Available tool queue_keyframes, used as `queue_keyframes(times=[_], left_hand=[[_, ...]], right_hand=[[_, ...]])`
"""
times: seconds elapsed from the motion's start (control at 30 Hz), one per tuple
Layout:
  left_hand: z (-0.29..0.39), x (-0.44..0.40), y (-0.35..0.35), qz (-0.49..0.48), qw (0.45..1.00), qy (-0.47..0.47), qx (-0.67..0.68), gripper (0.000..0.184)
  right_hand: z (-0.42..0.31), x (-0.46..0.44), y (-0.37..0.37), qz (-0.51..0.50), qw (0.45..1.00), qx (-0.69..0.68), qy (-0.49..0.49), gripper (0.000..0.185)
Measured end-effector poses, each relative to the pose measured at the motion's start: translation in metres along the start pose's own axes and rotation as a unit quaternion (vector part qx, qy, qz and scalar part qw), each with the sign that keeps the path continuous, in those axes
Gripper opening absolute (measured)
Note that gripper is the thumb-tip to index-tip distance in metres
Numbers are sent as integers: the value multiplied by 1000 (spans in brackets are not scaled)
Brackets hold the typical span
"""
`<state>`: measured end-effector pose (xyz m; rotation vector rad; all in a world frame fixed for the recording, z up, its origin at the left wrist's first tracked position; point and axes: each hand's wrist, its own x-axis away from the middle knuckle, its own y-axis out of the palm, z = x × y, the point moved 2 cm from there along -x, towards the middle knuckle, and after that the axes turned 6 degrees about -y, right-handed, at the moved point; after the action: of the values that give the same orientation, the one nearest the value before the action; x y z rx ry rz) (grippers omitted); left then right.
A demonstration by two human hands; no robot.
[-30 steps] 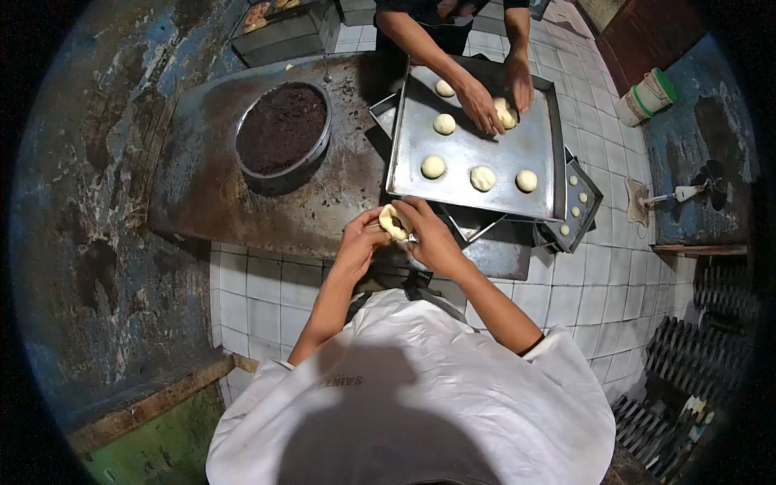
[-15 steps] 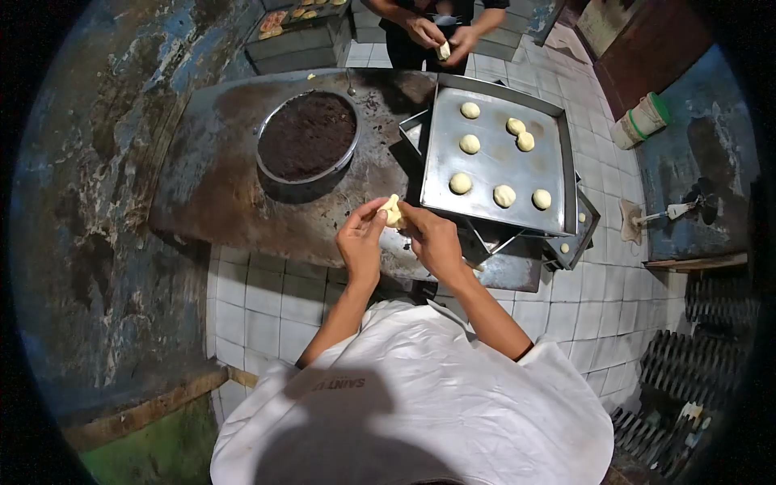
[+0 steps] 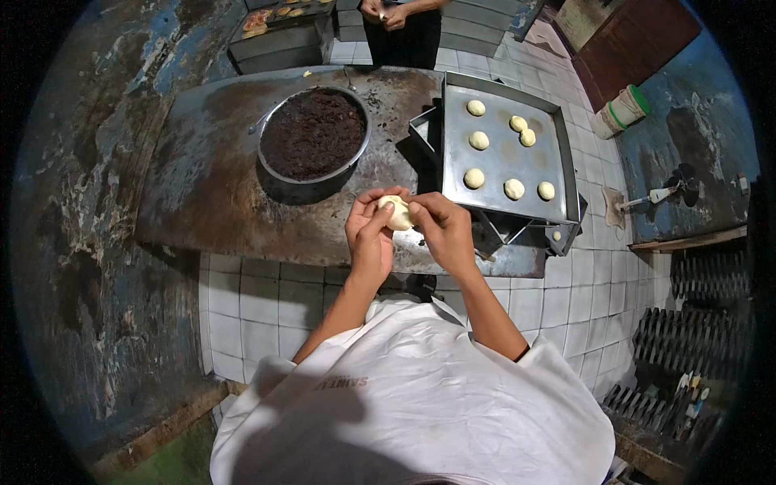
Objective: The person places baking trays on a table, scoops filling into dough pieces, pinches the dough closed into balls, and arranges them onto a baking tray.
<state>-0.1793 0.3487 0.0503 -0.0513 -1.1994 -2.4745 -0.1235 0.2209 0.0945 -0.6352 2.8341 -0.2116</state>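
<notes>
A pale yellow piece of dough point(image 3: 398, 215) is held between both hands above the table's near edge. My left hand point(image 3: 370, 230) cups it from the left, thumb lying on its front. From the right, my right hand point(image 3: 444, 233) pinches the dough's edge with thumb and fingertips. Ahead and to the left stands a round metal bowl point(image 3: 265, 168) full of dark brown crumbly filling point(image 3: 314, 133). To the right, several round dough balls point(image 3: 474, 179) sit on a square metal baking tray point(image 3: 505, 153), two of them touching.
The worn table point(image 3: 202, 178) carries the bowl and stacked trays. Across it a co-worker's hands point(image 3: 388, 14) hold something small and pale. A lidded white bucket point(image 3: 621, 111) stands by the right wall. Dark slatted racks point(image 3: 687, 347) are at the lower right.
The dough in my hands now looks rounder and smoother, its pinched peak no longer showing. My view has shifted slightly. The co-worker's hands appear farther up and left.
</notes>
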Motion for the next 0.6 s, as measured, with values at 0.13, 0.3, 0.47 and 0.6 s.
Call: queue_keyframes(times=[0.13,0.3,0.47,0.6], left_hand=[[11,-2,-14,-2,1000,17,8,18],[23,3,-12,-101,993,24,-57,32],[34,11,-5,-142,988,15,-64,28],[19,9,-31,-42,996,-71,12,27]], right_hand=[[-25,10,27,8,978,179,-110,31],[-14,4,31,50,968,206,-137,29],[-11,3,31,18,989,-112,95,17],[0,10,41,52,996,-63,39,26]])
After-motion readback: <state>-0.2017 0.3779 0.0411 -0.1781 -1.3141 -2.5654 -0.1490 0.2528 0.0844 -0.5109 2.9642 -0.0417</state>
